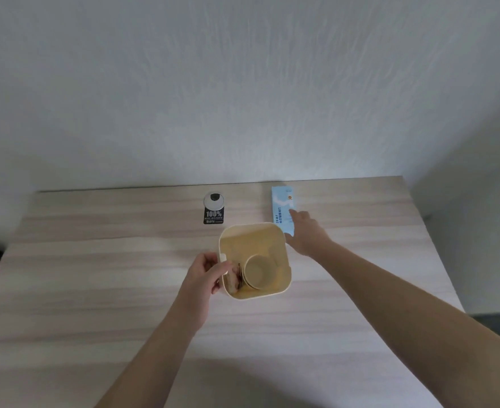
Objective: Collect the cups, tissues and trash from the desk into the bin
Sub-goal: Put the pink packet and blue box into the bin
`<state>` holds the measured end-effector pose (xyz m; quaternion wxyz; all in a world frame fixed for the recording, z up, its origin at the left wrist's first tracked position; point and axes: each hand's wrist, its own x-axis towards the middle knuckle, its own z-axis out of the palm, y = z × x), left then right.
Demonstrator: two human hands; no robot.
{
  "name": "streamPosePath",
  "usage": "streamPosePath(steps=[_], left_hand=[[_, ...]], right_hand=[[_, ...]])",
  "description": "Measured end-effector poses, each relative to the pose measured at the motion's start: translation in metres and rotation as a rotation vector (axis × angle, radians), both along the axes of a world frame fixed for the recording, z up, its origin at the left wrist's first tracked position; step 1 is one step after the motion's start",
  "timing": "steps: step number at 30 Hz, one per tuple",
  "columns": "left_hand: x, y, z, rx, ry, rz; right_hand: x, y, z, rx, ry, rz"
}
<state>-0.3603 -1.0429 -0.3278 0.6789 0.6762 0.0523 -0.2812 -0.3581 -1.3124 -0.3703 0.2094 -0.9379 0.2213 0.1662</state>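
A cream square bin [284,272] stands in the middle of the wooden desk [95,275]. Inside it lie a paper cup [257,272] and some brown trash [234,280]. My left hand [204,270] grips the bin's left rim, thumb over the edge. A light blue carton [281,208] lies flat behind the bin to the right. My right hand [306,231] rests on the carton's near end, fingers laid over it; whether they close around it is hard to tell.
A round silver cable grommet [213,200] with a black "100%" sticker [213,217] sits near the desk's back edge, left of the carton. A white wall runs right behind the desk. The desk's right edge drops off past my right arm.
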Motion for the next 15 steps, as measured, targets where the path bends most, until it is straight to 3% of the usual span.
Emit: streamPosePath(steps=[5, 15], left_hand=[[0.001, -0.001, -0.007, 0.024, 0.017, 0.080], [0.000, 0.003, -0.003, 0.042, 0.042, 0.146]], right_hand=[[0.026, -0.001, -0.036, -0.026, 0.104, -0.220], [0.052, 0.004, -0.074, -0.180, 0.075, -0.299]])
